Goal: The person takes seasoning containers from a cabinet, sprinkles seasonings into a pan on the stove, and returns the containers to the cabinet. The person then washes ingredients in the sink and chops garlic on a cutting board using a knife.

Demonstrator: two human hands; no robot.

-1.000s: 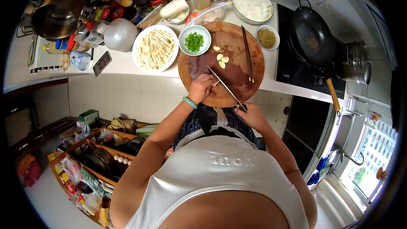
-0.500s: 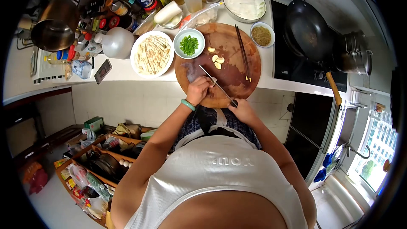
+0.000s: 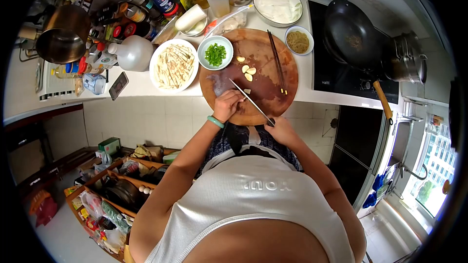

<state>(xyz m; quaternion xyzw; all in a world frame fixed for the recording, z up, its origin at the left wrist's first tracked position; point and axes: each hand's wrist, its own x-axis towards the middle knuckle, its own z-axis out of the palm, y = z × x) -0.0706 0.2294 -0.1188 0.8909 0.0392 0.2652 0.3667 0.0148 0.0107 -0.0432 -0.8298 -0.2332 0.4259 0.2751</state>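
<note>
My right hand (image 3: 282, 130) is wrapped round the dark handle of a kitchen knife (image 3: 249, 99), whose blade slants up and left over the round wooden cutting board (image 3: 268, 92). Close beside the blade, my left hand (image 3: 228, 104) is closed, its fingertips pinching what looks like a garlic clove, mostly hidden by the fingers. A small pale piece (image 3: 247, 91) lies just across the blade. Farther up the board are several peeled garlic cloves (image 3: 250, 71). Dark chopsticks (image 3: 277, 61) rest along its right side, and a bowl of chopped green onion (image 3: 216, 54) stands on its left edge.
To the left is a white plate of pale cut strips (image 3: 174, 65), with a phone (image 3: 119, 86) by the counter edge. Bottles and jars crowd the back left. A small bowl (image 3: 299, 41), a larger bowl (image 3: 278, 6) and a wok (image 3: 352, 29) on the stove stand right.
The view has shifted slightly. The knife blade now stands a little apart from the small pale piece. Both hands keep nearly the same place and grip.
</note>
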